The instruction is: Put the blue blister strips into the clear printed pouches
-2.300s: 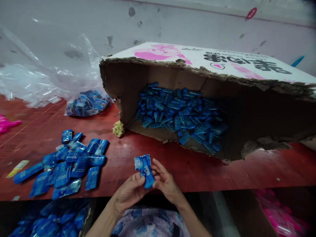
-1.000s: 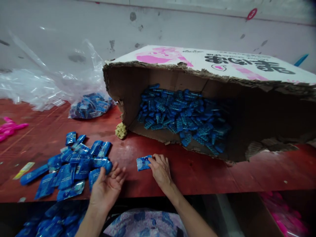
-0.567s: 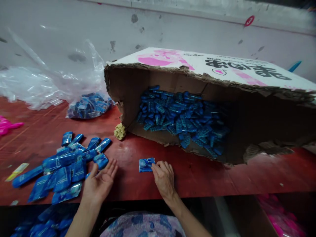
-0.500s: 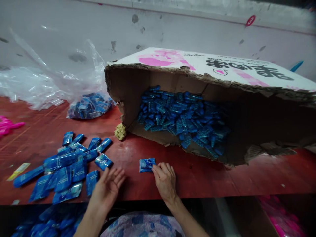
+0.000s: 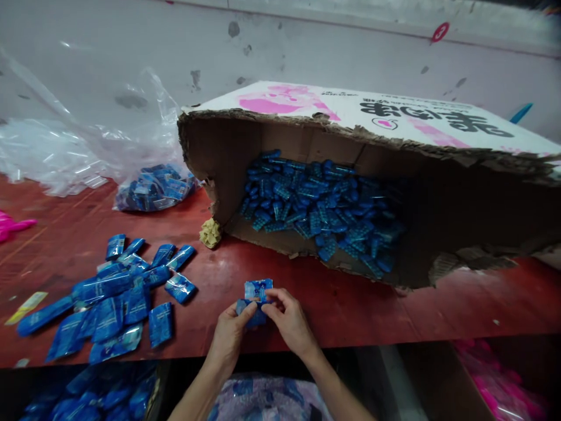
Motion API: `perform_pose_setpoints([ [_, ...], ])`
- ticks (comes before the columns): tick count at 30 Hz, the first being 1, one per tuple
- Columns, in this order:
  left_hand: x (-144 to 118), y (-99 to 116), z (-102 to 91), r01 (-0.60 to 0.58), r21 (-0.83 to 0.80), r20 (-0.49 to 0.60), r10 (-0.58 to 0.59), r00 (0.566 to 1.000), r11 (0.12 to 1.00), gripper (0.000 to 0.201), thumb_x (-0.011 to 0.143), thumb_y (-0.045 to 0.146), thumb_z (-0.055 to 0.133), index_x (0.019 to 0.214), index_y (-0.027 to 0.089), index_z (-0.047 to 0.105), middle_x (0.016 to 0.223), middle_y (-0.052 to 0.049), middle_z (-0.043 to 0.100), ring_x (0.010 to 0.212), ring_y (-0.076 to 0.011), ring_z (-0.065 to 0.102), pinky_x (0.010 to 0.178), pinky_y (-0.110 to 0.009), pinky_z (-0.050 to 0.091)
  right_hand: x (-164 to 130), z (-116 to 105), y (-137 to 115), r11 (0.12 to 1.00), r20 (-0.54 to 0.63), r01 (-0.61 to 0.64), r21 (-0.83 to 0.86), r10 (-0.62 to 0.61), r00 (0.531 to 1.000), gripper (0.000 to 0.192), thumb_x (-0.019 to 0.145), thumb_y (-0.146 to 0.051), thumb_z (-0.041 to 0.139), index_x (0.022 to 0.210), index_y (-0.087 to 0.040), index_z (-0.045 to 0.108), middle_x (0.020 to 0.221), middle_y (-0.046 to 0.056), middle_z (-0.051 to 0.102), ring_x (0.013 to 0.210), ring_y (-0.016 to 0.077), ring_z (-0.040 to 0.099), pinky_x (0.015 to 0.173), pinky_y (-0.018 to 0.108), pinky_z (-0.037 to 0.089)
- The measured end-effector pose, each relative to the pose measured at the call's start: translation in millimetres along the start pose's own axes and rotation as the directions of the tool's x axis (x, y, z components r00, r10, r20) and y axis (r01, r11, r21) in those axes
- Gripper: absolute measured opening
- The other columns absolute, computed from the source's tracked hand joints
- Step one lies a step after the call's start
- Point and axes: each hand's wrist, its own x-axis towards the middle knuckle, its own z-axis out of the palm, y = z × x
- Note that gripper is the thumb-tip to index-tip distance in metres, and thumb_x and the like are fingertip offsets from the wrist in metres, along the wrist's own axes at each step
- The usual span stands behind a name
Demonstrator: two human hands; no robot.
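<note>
Blue sachet [image 5: 256,290] pinched between my left hand [image 5: 231,333] and right hand [image 5: 290,323] at the red table [image 5: 350,304] edge, loose sachet pile [image 5: 114,292] at nine o'clock, torn cardboard box [image 5: 350,175] at one o'clock.

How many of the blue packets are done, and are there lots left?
Done, it seems: a loose pile of blue packets lies on the red table. In hand: the left hand and right hand hold one blue packet. Left: many, heaped inside the torn cardboard box.
</note>
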Motion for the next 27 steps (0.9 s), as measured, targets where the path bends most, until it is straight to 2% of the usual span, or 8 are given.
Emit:
perform_pose_setpoints([
  [1,0,-1,-1.7,-0.004,0.014,-0.009,0.004,1.000,1.000,0.020,0.058,0.030,0.073,0.066,0.013,0.066,0.054,0.001,0.061,0.050,-0.0099,0.053,0.049,-0.021,0.041,2,0,1,0.998,0.049,-0.041,0.046,0.039,0.998,0.015,0.078,-0.027,0.055,0.087,-0.019,0.064,0.078,0.001,0.062,0.071,0.0156,0.056,0.066,0.025,0.043],
  [3,0,-3,-3.4,0.006,0.024,-0.005,-0.006,1.000,1.000,0.021,0.057,0.030,0.073,0.062,0.013,0.064,0.051,0.002,0.058,0.046,-0.0093,0.050,0.045,-0.021,0.040,3,3,3,0.991,0.071,-0.106,0.078,0.100,0.992,0.017,0.080,-0.029,0.051,0.071,-0.018,0.062,0.064,-0.002,0.058,0.061,0.0131,0.053,0.059,0.022,0.041],
  [6,2,-5,-2.4,0.056,0.012,0.031,-0.057,0.998,0.998,0.023,0.055,0.031,0.074,0.064,0.012,0.065,0.053,0.000,0.060,0.046,-0.0106,0.051,0.043,-0.022,0.041,2,9,5,0.984,-0.004,-0.168,0.065,0.169,0.986,0.021,0.080,-0.031,0.049,0.066,-0.018,0.056,0.054,-0.005,0.050,0.051,0.0103,0.045,0.050,0.020,0.035],
  [11,6,-10,1.6,0.001,-0.025,0.044,0.000,0.999,1.000,0.021,0.058,0.032,0.073,0.060,0.013,0.063,0.050,0.002,0.059,0.043,-0.0092,0.049,0.044,-0.021,0.040,-1,11,5,0.985,-0.044,-0.172,0.020,0.172,0.984,0.022,0.083,-0.031,0.044,0.065,-0.020,0.050,0.054,-0.006,0.045,0.050,0.0099,0.042,0.048,0.019,0.031],
  [16,6,-8,4.1,0.006,0.038,0.086,-0.009,0.996,0.999,0.025,0.061,0.036,0.069,0.060,0.012,0.062,0.047,0.001,0.057,0.041,-0.0097,0.049,0.041,-0.022,0.041,-3,1,-1,0.993,0.038,-0.067,-0.095,0.071,0.997,0.029,0.087,-0.031,0.038,0.062,-0.021,0.047,0.055,-0.005,0.045,0.053,0.0106,0.043,0.050,0.020,0.031],
  [22,2,-2,4.4,0.149,-0.024,0.279,-0.136,0.951,0.989,0.029,0.065,0.039,0.066,0.066,0.010,0.063,0.056,-0.004,0.062,0.038,-0.0094,0.051,0.038,-0.022,0.039,-3,-7,0,0.982,0.058,0.022,-0.190,-0.011,0.998,0.032,0.089,-0.034,0.037,0.060,-0.020,0.044,0.054,-0.005,0.043,0.052,0.0109,0.044,0.051,0.021,0.031],
  [25,1,-4,3.3,0.147,-0.018,0.230,-0.139,0.963,0.989,0.028,0.064,0.037,0.067,0.062,0.010,0.061,0.053,-0.004,0.061,0.036,-0.0077,0.049,0.037,-0.020,0.035,13,-31,3,0.939,0.116,0.133,-0.318,-0.100,0.988,0.036,0.089,-0.034,0.036,0.057,-0.020,0.047,0.055,-0.002,0.049,0.054,0.0126,0.047,0.053,0.023,0.035],
  [27,0,-7,2.0,0.147,-0.010,0.184,-0.142,0.973,0.989,0.028,0.062,0.037,0.069,0.060,0.011,0.059,0.049,-0.003,0.059,0.035,-0.0077,0.048,0.035,-0.020,0.033,31,-59,10,0.853,-0.015,0.203,-0.480,-0.239,0.971,0.033,0.089,-0.034,0.035,0.067,-0.019,0.055,0.072,0.005,0.058,0.067,0.0171,0.053,0.064,0.027,0.040],
])
